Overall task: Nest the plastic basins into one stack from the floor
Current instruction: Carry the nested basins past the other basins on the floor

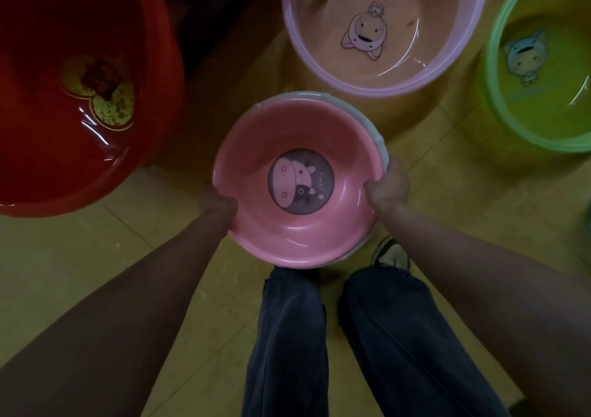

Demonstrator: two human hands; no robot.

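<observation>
left hand (220, 203) + right hand (388, 186): both grasp pink basin (297, 224) rim | pale basin (382, 141) nested beneath | red basin (64, 128) to its left

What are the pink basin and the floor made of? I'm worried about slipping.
Pink basin: probably smooth, glossy plastic, judging by the curved highlights on its inner wall. Floor: seemingly hard yellowish tiles with thin joint lines and a dull sheen, though the dim light leaves that uncertain.
</observation>
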